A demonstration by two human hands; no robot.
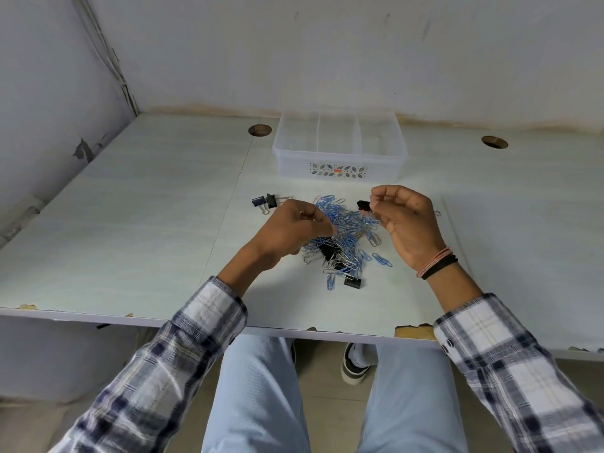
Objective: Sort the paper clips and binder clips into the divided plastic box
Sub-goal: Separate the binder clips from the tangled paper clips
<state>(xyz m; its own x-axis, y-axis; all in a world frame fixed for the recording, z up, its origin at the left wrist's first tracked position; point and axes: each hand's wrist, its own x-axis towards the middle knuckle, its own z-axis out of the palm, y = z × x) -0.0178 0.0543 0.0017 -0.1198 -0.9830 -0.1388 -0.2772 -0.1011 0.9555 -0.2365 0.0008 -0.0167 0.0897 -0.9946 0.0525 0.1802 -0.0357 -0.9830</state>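
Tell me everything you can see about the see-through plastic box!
The plastic box is clear and rectangular, with thin dividers splitting it into three compartments side by side. Its front wall has a sticker band with a leaf pattern and a small red mark in the middle. It has no lid on, sits flat on the pale table near the back wall, looks empty, and neither hand touches it.

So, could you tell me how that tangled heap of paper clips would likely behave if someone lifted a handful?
The heap of paper clips looks interlocked, so a handful would probably drag neighbours up in dangling chains. The thin wire suggests it is light. Black binder clips buried within may come along too.
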